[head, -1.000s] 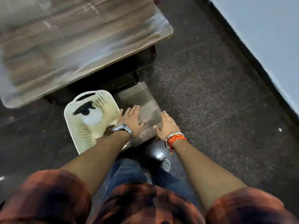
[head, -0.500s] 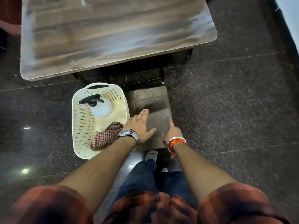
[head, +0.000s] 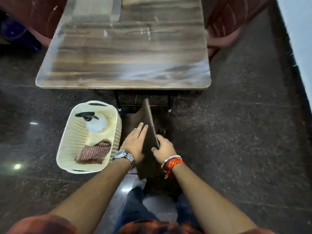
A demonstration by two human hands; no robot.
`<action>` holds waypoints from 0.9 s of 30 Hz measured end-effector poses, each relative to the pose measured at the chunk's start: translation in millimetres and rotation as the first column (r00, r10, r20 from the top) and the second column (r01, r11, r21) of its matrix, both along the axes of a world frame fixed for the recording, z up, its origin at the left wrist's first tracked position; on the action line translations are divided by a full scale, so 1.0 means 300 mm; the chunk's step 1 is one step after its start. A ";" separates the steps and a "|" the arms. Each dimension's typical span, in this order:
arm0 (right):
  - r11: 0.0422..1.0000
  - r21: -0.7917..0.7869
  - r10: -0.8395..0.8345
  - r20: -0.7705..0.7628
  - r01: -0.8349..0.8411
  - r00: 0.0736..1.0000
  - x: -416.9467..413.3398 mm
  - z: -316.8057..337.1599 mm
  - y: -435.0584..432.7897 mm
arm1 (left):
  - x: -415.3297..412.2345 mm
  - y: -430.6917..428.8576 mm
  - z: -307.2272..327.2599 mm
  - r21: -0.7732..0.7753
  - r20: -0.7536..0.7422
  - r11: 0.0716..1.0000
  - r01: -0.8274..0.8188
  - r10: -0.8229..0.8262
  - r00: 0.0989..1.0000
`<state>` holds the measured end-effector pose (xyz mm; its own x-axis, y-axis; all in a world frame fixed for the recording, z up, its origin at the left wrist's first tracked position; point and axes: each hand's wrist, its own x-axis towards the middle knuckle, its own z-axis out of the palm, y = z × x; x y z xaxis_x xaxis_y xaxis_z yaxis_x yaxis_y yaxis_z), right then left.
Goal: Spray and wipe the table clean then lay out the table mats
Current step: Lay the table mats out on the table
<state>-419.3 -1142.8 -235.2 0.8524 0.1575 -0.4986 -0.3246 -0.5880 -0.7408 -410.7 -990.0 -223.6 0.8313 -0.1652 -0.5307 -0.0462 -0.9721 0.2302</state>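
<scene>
**Inspector:** Right hand (head: 164, 148) is closed on the near edge of the mats (head: 149, 122), thumb on the side toward the basket, fingers wrapped round the far side. The forearm runs straight in from the lower frame; a red thread band and a metal bangle sit at the wrist.

**Clerk:** And the left?

**Inspector:** Left hand (head: 135, 144) lies flat and open against the mats' broad face on the basket side, fingers extended and pointing toward the table (head: 125, 53). A watch is on the wrist. It presses rather than grips.

**Clerk:** Anything obscured?

**Inspector:** The number of mats cannot be told; the stack is blurred and seen nearly edge-on. Their lower part is dark against the floor. The right fingers are hidden behind the mats.

**Clerk:** Condition and position of the mats?

**Inspector:** Brown-grey, woven or ribbed along the visible edge, tilted up on edge. They stand just beside the basket (head: 67, 149), on its side away from the frame's left, between basket and table legs. The basket holds a spray bottle (head: 94, 122) and a checked cloth (head: 94, 152).
</scene>
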 end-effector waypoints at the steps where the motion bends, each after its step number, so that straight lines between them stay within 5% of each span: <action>1: 0.995 -0.021 0.093 0.027 -0.093 0.995 0.027 0.049 -0.061 | 0.016 -0.053 0.033 0.027 0.064 0.999 0.029 -0.030 0.997; 8: 0.905 -0.153 0.419 0.159 -0.397 0.894 0.224 0.426 -0.466 | 0.165 -0.358 0.376 0.098 0.311 0.991 0.096 -0.122 0.942; 16: 0.885 -0.326 0.457 0.475 -0.332 0.752 0.483 0.749 -0.665 | 0.391 -0.523 0.726 0.167 0.434 0.985 0.053 -0.122 0.892; 27: 0.872 -0.437 0.477 0.657 -0.221 0.585 1.010 0.751 -0.702 | 0.905 -0.579 0.797 0.081 0.467 0.995 -0.062 0.017 0.884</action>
<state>-116.2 -1353.5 -9.9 0.8528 0.4886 0.1843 0.5184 -0.7494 -0.4120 -139.1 -1163.8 15.6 0.9911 -0.0964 -0.0921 -0.0869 -0.9910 0.1020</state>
